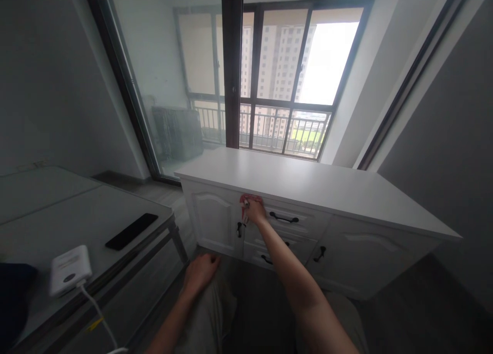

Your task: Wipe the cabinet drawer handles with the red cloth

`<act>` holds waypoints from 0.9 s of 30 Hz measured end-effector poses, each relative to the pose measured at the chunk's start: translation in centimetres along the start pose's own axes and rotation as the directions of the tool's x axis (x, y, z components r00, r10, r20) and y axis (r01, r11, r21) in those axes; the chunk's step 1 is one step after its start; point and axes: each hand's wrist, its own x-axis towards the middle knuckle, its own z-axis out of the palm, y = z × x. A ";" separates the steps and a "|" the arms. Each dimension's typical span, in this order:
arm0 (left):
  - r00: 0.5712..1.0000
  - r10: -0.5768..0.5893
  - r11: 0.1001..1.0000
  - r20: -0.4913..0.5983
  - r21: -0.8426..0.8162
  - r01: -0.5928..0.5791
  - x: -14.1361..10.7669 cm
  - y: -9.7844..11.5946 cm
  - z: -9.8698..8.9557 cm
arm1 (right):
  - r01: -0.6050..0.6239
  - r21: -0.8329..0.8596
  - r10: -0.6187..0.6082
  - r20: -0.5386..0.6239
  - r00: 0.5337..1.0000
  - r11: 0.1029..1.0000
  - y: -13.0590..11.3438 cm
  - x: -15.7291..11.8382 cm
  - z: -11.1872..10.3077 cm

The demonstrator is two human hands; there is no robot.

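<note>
The red cloth (250,198) sits bunched against the top front edge of the white cabinet (308,184), right above the upper drawer (287,219), and your right hand (254,210) has its fingers closed around it. Your left hand (200,272) rests on your knee, fingers loosely curled, gripping nothing. Both drawers and the cabinet doors are shut, so their contents stay hidden; off to your left, a black phone (131,231) and a white power bank (70,270) lie on the grey table (57,215).
</note>
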 end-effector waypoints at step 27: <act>0.997 -0.038 0.999 0.074 -0.033 0.041 1.3 -1.3 0.1 | -0.237 0.084 0.251 -0.266 0.931 0.968 22.2 -11.6 -4.6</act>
